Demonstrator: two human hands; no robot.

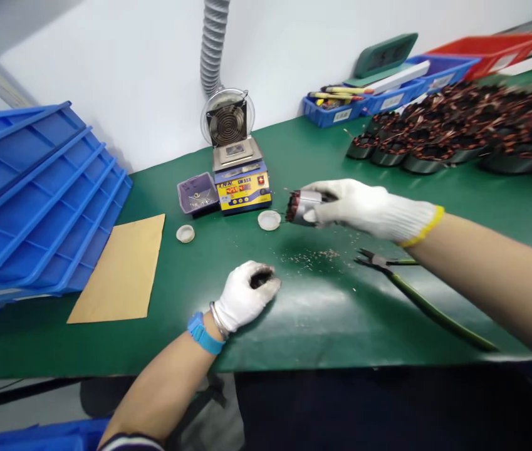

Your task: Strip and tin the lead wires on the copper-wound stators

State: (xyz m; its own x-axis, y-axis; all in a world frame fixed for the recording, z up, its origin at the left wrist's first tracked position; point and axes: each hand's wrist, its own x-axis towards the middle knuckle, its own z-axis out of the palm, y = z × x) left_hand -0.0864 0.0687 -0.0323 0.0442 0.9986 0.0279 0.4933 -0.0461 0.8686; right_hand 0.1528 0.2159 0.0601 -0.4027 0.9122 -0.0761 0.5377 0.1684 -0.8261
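Two gloved hands work over the green tabletop (322, 313). The right hand (369, 210) is closed around a wound motor stator (299, 207), holding it on its side just above the surface, coil end pointing away from the palm. The left hand (247, 294) rests on the tabletop, fingers curled loosely over something small and dark that cannot be made out. Between the hands lies a scatter of wire clippings (310, 257). Green-handled cutters (388, 266) lie under the right forearm. Beyond the stator sit a white cap (269, 220) and a soldering station (242, 185); far past the right hand, many more stators (458, 134) crowd together.
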